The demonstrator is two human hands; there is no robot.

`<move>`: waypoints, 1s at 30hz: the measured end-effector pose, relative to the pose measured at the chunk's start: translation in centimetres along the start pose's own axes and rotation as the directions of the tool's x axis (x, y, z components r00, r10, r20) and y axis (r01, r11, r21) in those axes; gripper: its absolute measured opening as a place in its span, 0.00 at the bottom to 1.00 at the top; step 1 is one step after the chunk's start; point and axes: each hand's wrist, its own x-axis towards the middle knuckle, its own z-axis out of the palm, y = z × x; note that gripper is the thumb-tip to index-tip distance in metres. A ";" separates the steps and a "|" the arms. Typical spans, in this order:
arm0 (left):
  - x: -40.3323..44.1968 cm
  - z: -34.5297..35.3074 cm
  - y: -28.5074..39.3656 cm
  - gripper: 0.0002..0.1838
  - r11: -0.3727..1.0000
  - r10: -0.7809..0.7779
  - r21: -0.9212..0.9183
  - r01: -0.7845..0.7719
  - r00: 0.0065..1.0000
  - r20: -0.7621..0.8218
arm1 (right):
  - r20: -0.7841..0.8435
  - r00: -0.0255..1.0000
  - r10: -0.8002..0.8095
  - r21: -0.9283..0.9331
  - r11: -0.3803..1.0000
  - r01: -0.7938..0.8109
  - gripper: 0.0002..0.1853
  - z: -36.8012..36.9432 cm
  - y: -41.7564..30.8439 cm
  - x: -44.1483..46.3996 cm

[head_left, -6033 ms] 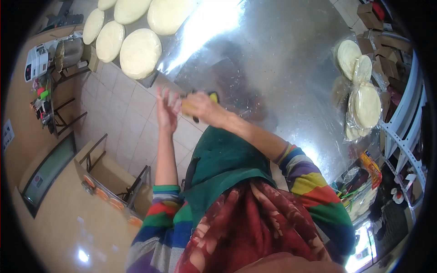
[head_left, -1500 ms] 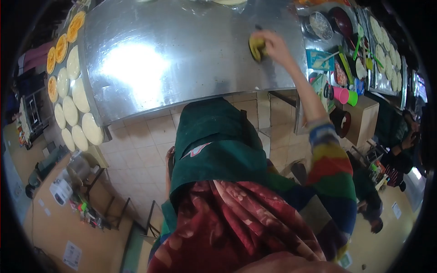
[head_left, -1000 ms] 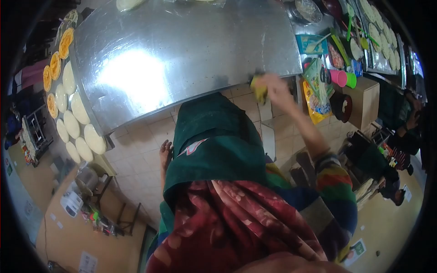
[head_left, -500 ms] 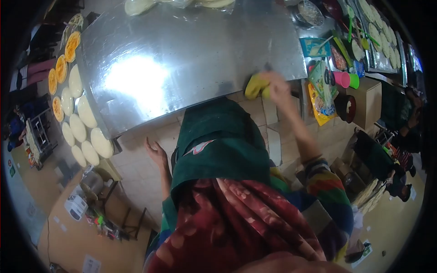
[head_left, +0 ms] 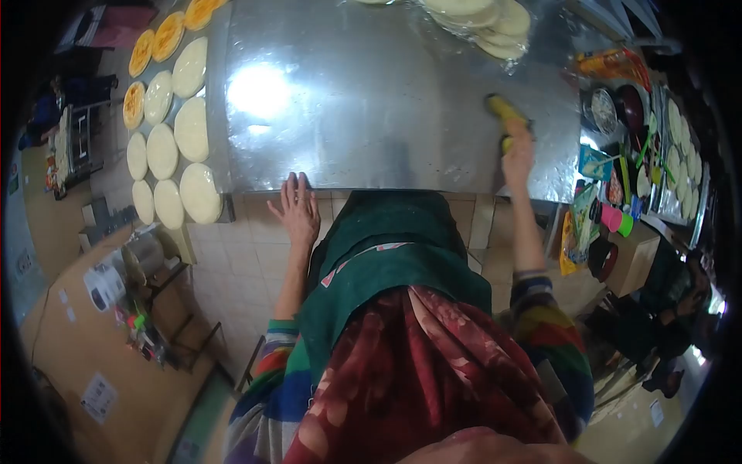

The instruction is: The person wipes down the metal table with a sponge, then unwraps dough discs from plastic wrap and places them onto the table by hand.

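Observation:
A yellow cloth [head_left: 506, 110] is gripped in my right hand [head_left: 519, 158] and lies against the shiny metal table [head_left: 371, 116], towards its right side. My left hand [head_left: 300, 213] is at the table's front edge, fingers spread and the fingertips touching the metal. Nothing is held in that hand. Flat round dough discs [head_left: 479, 19] in clear plastic lie at the table's far edge, beyond the cloth.
Pale dough rounds [head_left: 162, 151] and orange-topped ones [head_left: 168, 36] stand in rows at the left. To the right are a metal bowl [head_left: 603, 108], a pink cup [head_left: 610, 217], a green cup [head_left: 625, 225] and a cardboard box [head_left: 638, 267]. People are beyond at the far right.
My right hand has carried the yellow cloth from the table's front edge farther onto the metal. My left hand has risen from below the table to its front edge. The view has shifted.

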 end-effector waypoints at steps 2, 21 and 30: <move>0.0 -0.4 -0.5 0.27 0.999 0.018 -0.033 -0.017 0.999 0.034 | -0.031 0.999 -0.039 0.001 0.999 0.039 0.26 1.2 -2.0 1.1; 1.0 -1.4 -2.6 0.32 0.989 0.053 -0.143 -0.039 0.994 0.096 | 0.420 0.754 -0.506 0.370 0.854 0.367 0.37 17.0 -26.3 4.3; 1.0 -1.8 -2.7 0.34 0.986 0.058 -0.159 -0.039 0.991 0.120 | 0.188 0.791 -0.583 0.341 0.793 0.504 0.35 21.8 -31.4 11.4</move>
